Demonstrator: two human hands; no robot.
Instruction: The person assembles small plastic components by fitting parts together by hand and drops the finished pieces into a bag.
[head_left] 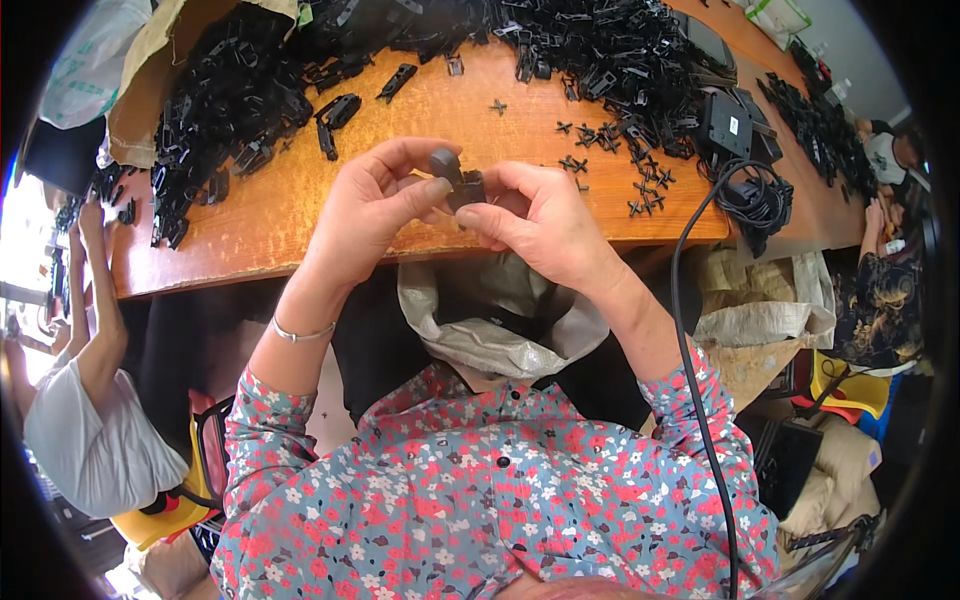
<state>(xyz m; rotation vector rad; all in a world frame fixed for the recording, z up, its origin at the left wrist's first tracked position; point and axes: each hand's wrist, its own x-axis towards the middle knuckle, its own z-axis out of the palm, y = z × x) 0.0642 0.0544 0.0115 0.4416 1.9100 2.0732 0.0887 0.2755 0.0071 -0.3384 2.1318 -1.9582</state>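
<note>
Above the front edge of the wooden table, my left hand [368, 208] and my right hand [552, 222] meet over a small black plastic part [468, 188]. A rounded dark knob [444, 160] rises at its left side, beside my left thumb and forefinger. Both hands are closed in a pinch, the left at the knob's side, the right thumb and fingers on the blocky side. Whether this is one piece or two joined pieces I cannot tell. Loose black clip-like parts [338, 118] lie just beyond my left hand. Small black cross-shaped pieces [607, 137] are scattered beyond my right hand.
Heaps of black parts [235, 85] cover the table's left and far sides. A black device [722, 127] with a coiled cable [752, 195] sits at the right; its cord hangs past my right arm. A pale sack [480, 345] gapes below the table edge. People work at both sides.
</note>
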